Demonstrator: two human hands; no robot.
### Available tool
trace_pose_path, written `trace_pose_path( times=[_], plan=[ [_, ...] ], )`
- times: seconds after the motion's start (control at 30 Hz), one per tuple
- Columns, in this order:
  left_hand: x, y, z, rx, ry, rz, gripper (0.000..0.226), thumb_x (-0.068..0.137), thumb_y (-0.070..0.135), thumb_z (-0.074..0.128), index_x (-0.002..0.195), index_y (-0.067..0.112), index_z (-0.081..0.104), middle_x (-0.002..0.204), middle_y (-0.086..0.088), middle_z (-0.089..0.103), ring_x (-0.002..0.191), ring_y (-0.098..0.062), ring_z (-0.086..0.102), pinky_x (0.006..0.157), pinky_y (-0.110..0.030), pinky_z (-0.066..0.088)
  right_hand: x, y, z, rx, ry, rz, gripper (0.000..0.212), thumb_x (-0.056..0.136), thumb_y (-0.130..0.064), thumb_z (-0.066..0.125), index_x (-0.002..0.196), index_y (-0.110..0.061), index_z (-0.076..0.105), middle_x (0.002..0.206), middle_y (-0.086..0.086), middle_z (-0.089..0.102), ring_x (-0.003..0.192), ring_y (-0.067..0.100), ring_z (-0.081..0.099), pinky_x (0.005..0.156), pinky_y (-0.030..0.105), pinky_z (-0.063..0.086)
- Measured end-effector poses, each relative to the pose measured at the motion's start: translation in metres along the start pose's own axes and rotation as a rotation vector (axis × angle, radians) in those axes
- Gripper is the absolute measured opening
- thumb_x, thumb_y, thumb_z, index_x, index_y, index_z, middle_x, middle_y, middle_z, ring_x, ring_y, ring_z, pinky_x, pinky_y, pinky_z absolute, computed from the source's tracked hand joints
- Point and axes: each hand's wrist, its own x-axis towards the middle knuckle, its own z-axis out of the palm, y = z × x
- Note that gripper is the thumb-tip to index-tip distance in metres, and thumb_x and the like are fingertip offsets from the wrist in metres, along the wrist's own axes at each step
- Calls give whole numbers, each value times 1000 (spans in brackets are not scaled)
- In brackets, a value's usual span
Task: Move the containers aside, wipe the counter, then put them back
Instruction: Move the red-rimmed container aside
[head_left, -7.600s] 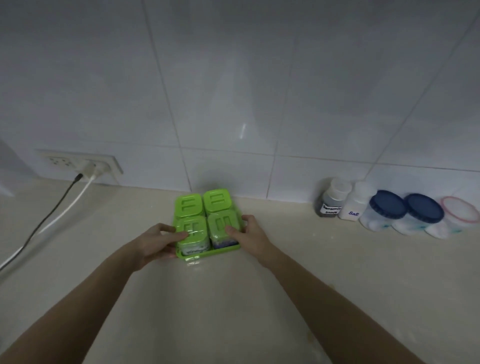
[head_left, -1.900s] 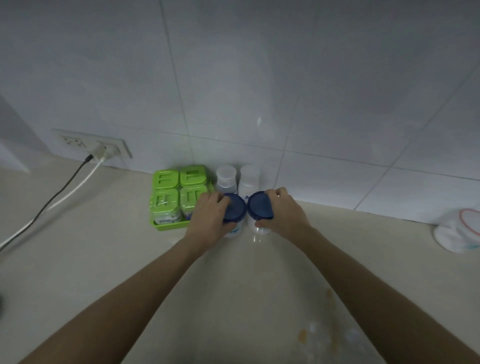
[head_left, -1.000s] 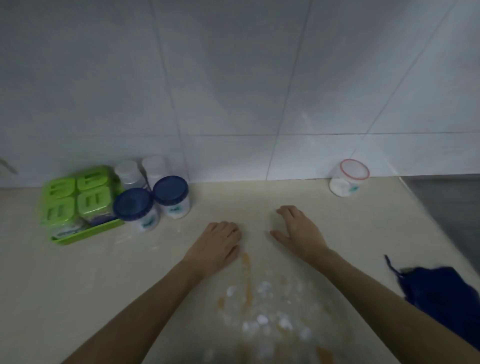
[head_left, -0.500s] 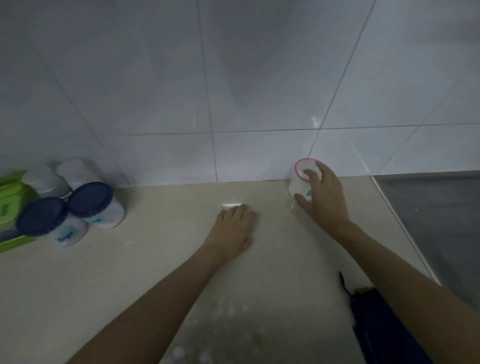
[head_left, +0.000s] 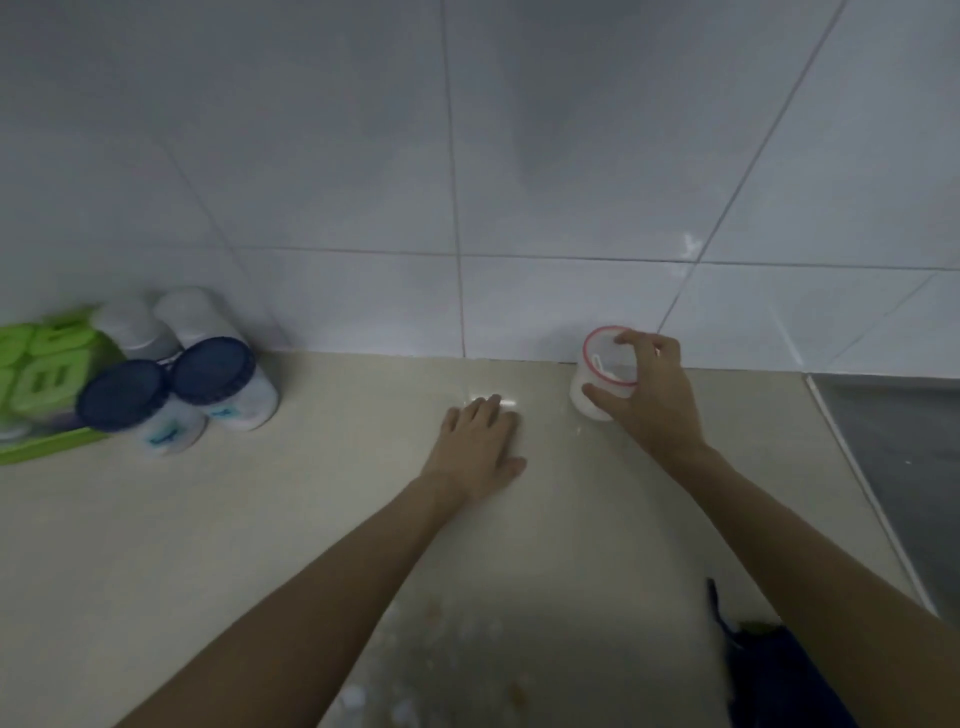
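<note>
right hand (head_left: 655, 394) closed around the pink-rimmed tub (head_left: 601, 373), fingers (head_left: 631, 339) over the rim, thumb on the wall; tub stands on the bench (head_left: 322, 499) against the wall tiles. left hand (head_left: 480, 441) flat and empty, fingers spread. tub judged light, smooth plastic, possibly slippery; grip low on the wall, not the lid
</note>
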Motion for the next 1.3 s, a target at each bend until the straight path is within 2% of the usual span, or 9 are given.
trace_pose_path(
  times=[0.13,0.3,0.43,0.57,0.77,0.97,1.07,1.2,1.3],
  plan=[
    [-47,-29,4,-24,50,-21,69,86,54,20,138,12,37,151,-13,31,138,-28,31,113,-43,25,-17,-54,36,98,-21,-70,65,63,-33,82,120,-19,53,125,9,45,104,26,57,84,28,45],
    [-122,-106,-2,11,17,-188,83,78,60,8,142,12,30,155,-11,24,141,-27,26,116,-41,20,-39,-136,91,196,-126,-212,62,61,-36,80,115,-22,52,124,6,44,108,23,55,92,32,48],
    [-173,-166,-15,10,-7,-322,91,71,65,6,142,13,29,154,-10,25,141,-26,24,116,-42,21,-61,-196,128,222,-212,-269,61,59,-34,81,112,-22,53,121,7,45,105,25,55,92,36,49],
    [-226,-217,-28,31,-2,-364,84,74,62,10,138,14,35,151,-11,31,139,-27,29,114,-43,24,-85,-255,168,216,-294,-307,64,61,-32,81,117,-16,55,127,12,44,108,30,54,94,40,48],
    [-275,-268,-36,49,31,-297,64,83,52,27,129,13,47,137,-15,47,125,-34,46,103,-44,37,-102,-325,219,167,-325,-332,68,62,-33,82,122,-15,54,130,12,43,112,29,52,96,41,48],
    [-295,-288,-33,79,31,-180,58,86,47,32,129,11,47,135,-18,49,122,-35,48,103,-46,37,-124,-355,242,219,-259,-210,70,72,-27,79,132,-9,48,145,19,31,132,31,38,106,24,30],
    [-293,-289,-31,48,61,-93,50,88,42,39,124,10,51,131,-18,52,121,-35,49,103,-42,38,-141,-358,229,197,-268,-143,77,76,-32,75,141,-14,38,153,20,20,139,33,29,110,34,30],
    [-283,-256,-31,-173,163,2,43,90,35,43,121,8,56,126,-17,55,120,-33,48,105,-31,29,-199,-326,183,-46,-222,-234,59,84,-43,59,136,-18,45,147,13,40,132,28,44,105,40,35],
    [-271,-210,-26,-238,182,127,41,91,33,46,122,8,57,126,-15,56,119,-26,45,105,-26,27,-256,-274,148,-73,-235,-190,52,90,-44,50,133,-15,45,142,15,46,130,29,45,107,41,38]
  ],
)
